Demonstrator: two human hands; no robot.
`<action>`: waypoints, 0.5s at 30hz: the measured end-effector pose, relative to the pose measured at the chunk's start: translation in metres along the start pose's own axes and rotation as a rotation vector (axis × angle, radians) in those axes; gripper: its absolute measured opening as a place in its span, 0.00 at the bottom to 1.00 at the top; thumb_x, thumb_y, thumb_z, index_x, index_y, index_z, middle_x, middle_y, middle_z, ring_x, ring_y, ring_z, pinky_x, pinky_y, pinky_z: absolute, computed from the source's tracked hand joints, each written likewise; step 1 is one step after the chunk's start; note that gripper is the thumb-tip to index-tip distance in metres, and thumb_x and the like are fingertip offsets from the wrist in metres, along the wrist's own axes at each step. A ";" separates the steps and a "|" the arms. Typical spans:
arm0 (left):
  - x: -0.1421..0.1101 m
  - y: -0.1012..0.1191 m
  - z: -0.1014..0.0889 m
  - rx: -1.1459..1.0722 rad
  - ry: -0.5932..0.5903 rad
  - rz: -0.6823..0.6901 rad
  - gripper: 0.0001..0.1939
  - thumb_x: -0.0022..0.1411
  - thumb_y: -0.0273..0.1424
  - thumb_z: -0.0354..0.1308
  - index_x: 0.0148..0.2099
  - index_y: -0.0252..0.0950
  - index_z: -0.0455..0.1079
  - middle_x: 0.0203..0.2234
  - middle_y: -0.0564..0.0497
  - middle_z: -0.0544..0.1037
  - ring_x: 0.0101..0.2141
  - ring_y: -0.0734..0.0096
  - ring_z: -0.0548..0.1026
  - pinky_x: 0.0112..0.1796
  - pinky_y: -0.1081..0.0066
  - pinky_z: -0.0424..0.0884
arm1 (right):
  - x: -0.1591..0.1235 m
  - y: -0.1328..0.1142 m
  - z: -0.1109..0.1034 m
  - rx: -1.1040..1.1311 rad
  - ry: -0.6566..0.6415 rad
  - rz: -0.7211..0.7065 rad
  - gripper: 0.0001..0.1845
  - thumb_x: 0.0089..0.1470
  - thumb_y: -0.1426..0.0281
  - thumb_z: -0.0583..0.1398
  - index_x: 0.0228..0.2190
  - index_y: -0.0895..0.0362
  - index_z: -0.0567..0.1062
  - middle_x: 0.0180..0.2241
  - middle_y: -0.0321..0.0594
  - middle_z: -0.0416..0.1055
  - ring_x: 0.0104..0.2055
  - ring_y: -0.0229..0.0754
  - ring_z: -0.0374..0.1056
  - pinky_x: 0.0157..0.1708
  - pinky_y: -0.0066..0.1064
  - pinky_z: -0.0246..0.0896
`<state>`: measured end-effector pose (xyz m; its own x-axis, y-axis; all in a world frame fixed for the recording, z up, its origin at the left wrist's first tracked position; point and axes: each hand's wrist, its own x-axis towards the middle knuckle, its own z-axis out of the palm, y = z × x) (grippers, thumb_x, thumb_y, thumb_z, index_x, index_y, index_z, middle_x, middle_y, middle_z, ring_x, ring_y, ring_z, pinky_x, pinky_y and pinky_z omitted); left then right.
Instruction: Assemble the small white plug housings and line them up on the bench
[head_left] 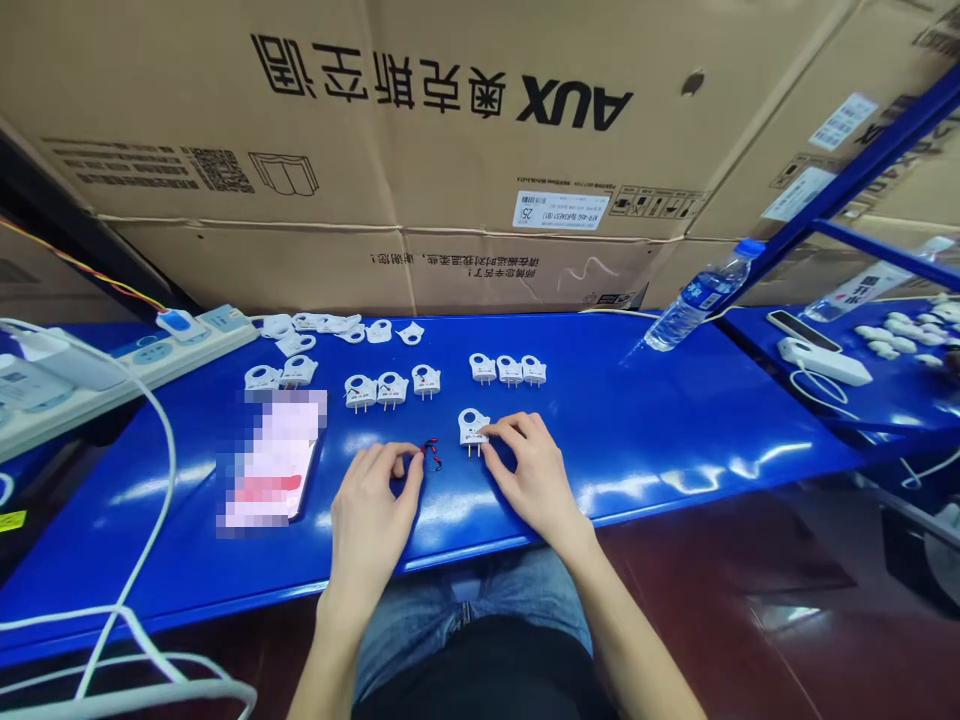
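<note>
My left hand [375, 505] is closed in a pinch at small red-and-black wires [433, 457] lying on the blue table. The thumb and fingertips of my right hand [534, 475] grip the lower right side of a white two-pin plug [471, 420] with a round hole in its top. Its brass pins point toward me. Behind it are three similar white plugs [510, 371] in a close row. Farther left lie three more plugs [391, 390], some with small dark wires showing on them.
White plastic pieces [352, 330] lie at the back left, near a phone [277, 460] with a blurred screen. A power strip [150, 355] and white cables [169, 470] are at the left. A water bottle [701, 295] leans at the back right by a blue frame [847, 175]. Cardboard boxes [435, 220] stand behind.
</note>
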<state>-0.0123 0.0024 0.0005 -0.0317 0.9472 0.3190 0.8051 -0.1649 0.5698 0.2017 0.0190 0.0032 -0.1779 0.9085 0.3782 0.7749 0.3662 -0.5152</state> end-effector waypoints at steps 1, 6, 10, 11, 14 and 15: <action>0.000 0.000 0.000 -0.003 0.002 -0.004 0.14 0.73 0.40 0.50 0.42 0.41 0.74 0.29 0.51 0.72 0.34 0.63 0.72 0.37 0.65 0.68 | 0.002 0.000 -0.001 -0.023 -0.003 -0.004 0.09 0.68 0.68 0.59 0.45 0.52 0.79 0.42 0.44 0.75 0.46 0.49 0.69 0.47 0.41 0.69; 0.000 -0.001 0.000 -0.024 0.002 -0.023 0.15 0.73 0.42 0.50 0.44 0.41 0.75 0.29 0.52 0.72 0.34 0.63 0.73 0.37 0.64 0.69 | 0.036 0.004 -0.008 -0.120 -0.025 -0.075 0.09 0.69 0.68 0.58 0.45 0.51 0.79 0.43 0.42 0.78 0.47 0.51 0.69 0.49 0.43 0.67; -0.001 -0.001 0.000 -0.022 -0.007 -0.017 0.14 0.72 0.41 0.51 0.45 0.41 0.74 0.29 0.53 0.72 0.34 0.63 0.73 0.38 0.65 0.68 | 0.079 0.008 -0.006 -0.224 -0.097 -0.158 0.12 0.69 0.68 0.57 0.45 0.54 0.81 0.44 0.45 0.79 0.48 0.53 0.68 0.49 0.44 0.66; -0.001 -0.001 0.000 -0.020 -0.009 -0.015 0.13 0.72 0.41 0.51 0.45 0.41 0.74 0.29 0.53 0.72 0.34 0.63 0.73 0.38 0.65 0.68 | 0.089 0.009 -0.003 -0.244 -0.115 -0.176 0.12 0.69 0.68 0.58 0.46 0.55 0.81 0.44 0.46 0.79 0.49 0.53 0.68 0.49 0.44 0.65; -0.001 -0.001 0.000 -0.025 -0.017 -0.023 0.13 0.72 0.41 0.52 0.45 0.41 0.75 0.29 0.53 0.72 0.34 0.63 0.73 0.38 0.65 0.67 | 0.108 0.014 0.008 -0.292 -0.147 -0.155 0.12 0.69 0.67 0.57 0.47 0.53 0.81 0.45 0.47 0.79 0.50 0.55 0.66 0.47 0.45 0.65; -0.001 -0.001 0.000 -0.031 -0.020 -0.028 0.13 0.72 0.41 0.52 0.46 0.41 0.75 0.29 0.53 0.72 0.35 0.63 0.73 0.38 0.65 0.67 | 0.111 0.017 0.012 -0.295 -0.152 -0.147 0.13 0.69 0.67 0.57 0.47 0.53 0.81 0.46 0.47 0.78 0.50 0.55 0.66 0.47 0.45 0.65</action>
<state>-0.0131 0.0016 0.0000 -0.0415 0.9569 0.2874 0.7854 -0.1466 0.6014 0.1878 0.1287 0.0276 -0.3712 0.8783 0.3014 0.8723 0.4411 -0.2112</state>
